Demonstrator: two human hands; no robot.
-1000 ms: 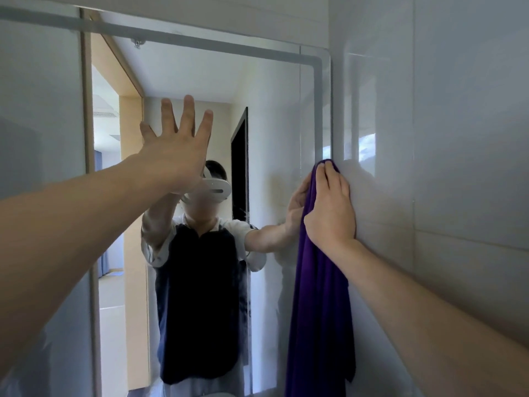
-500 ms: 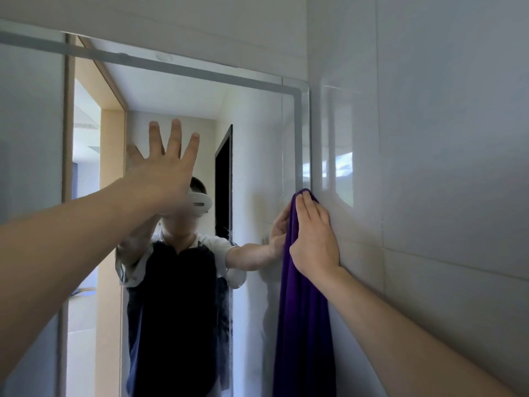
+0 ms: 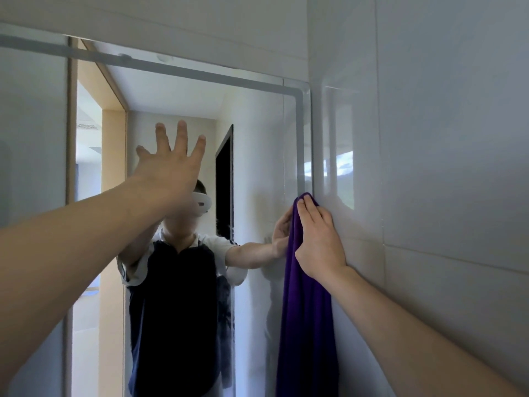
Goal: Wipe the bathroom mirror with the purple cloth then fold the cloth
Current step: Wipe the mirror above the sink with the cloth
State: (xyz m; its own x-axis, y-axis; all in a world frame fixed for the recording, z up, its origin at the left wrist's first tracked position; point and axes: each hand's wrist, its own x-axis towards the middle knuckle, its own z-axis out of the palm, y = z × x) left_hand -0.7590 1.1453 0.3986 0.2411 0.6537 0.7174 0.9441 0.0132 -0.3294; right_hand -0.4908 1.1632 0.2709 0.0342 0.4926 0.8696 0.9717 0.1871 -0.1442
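Large wall mirror [image 3: 257, 144]: smooth glass, highly reflective, edged by a matt frosted band.
Long purple cloth [image 3: 306, 325], right: soft matt fabric, hanging in folds.
Pale grey wall tiles [image 3: 443, 138], right: glossy glazed ceramic, smooth, showing reflections.
Reflected light wooden door frame [image 3: 113, 167], left: matt.

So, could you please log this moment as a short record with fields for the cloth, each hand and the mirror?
cloth: long purple fabric cloth, hanging down along the mirror's right edge
right hand: right hand, straight fingers pressing the cloth's top against the glass
left hand: left hand, fingers spread, raised before the mirror, holding nothing
mirror: large frosted-bordered wall mirror, beside a glossy white tiled wall
folding: not yet done
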